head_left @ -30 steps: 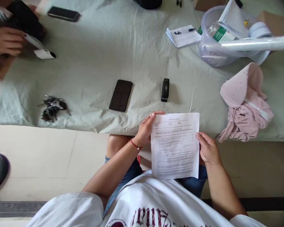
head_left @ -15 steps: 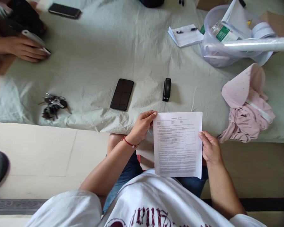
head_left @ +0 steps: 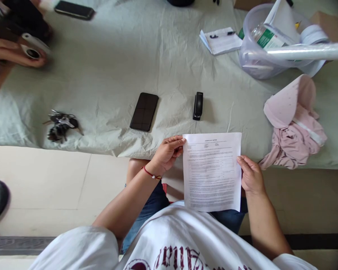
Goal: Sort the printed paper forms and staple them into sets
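A white printed sheet — one page, portrait, covered in small black text with a short heading centred at the top. It is held flat and nearly level over the lap, its top edge overlapping the near edge of the cloth-covered worktop. Its left top corner and right edge are pinched — the page shows no crease.

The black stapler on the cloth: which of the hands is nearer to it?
Left. The left hand grips the printed sheet's top-left corner, just below and left of the stapler. The right hand holds the sheet's right edge, lower and farther away.
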Tool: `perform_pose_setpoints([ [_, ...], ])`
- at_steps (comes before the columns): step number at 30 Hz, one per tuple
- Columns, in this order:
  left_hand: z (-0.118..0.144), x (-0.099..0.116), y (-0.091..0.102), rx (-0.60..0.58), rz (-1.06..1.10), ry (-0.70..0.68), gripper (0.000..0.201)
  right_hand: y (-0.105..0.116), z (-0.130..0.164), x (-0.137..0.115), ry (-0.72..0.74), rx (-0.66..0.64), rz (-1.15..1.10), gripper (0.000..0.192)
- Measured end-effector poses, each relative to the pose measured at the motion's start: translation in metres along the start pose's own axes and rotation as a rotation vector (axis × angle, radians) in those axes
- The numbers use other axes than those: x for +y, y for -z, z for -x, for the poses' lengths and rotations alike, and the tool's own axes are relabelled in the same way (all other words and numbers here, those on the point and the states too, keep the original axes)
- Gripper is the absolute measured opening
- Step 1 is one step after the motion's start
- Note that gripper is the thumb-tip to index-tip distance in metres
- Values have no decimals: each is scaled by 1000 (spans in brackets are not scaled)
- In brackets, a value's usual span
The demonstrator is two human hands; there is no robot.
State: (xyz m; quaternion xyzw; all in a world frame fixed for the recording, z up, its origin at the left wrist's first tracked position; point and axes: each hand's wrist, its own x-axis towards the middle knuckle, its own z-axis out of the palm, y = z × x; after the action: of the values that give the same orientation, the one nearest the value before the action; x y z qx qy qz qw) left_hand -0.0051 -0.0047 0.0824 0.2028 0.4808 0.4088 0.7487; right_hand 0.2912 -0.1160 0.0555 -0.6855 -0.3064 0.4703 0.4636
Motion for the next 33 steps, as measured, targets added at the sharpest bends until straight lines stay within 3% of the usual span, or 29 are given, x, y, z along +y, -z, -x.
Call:
perform_pose_setpoints([
  [6,-4,10,-1,3,-80,8,32,-3,-9,-4,-128,-8,-118,43],
  [12,-33,27,-7,26,-253,16,19,-9,-32,-13,-173,11,-123,42],
  [16,-57,42,-23,153,-358,91,33,-18,-52,-22,-190,43,-111,46],
  [21,-72,57,-41,184,-454,107,38,-24,-69,-27,-170,63,-93,46],
  [33,-85,48,-56,221,-584,72,43,-24,-76,-27,-167,151,-116,38],
])
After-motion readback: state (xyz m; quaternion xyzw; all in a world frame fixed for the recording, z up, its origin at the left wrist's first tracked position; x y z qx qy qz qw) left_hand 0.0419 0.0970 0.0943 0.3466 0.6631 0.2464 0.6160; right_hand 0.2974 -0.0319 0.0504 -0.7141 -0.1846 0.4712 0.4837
